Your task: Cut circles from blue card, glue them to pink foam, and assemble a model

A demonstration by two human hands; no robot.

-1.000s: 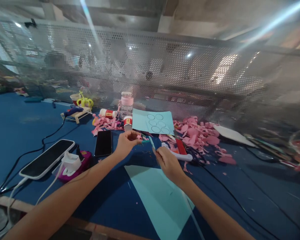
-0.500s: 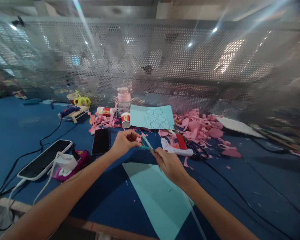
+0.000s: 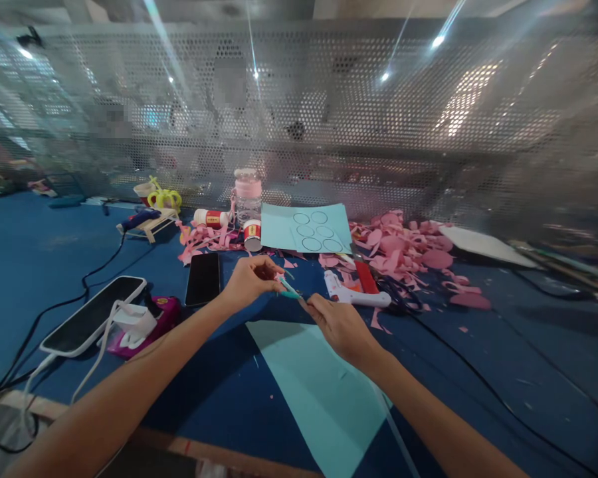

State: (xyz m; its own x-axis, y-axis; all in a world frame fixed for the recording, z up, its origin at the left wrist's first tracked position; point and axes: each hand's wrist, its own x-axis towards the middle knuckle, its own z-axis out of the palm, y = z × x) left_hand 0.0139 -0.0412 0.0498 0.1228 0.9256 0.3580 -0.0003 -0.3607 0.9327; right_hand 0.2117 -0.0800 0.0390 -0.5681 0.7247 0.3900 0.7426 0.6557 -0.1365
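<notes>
Blue felt-like surface [image 3: 528, 345], matte, w/ black cords across it. Perforated metal screen [image 3: 329, 119] at back. Large pale-blue paper sheet [image 3: 319, 392], flat, angular, under both forearms. Smaller blue sheet [image 3: 306, 229] w/ drawn circles, far side. Heap of pink paper scraps [image 3: 403, 249], curly offcuts. White glue gun [image 3: 353, 297] just right of hands. Black phone [image 3: 203, 279], glossy, left. Left hand [image 3: 249, 282] pinched closed on thin teal paper strip [image 3: 289, 289]; right hand [image 3: 341, 325] pinches strip's other end, fingers curled. Strip held just above surface, btw both hands.
</notes>
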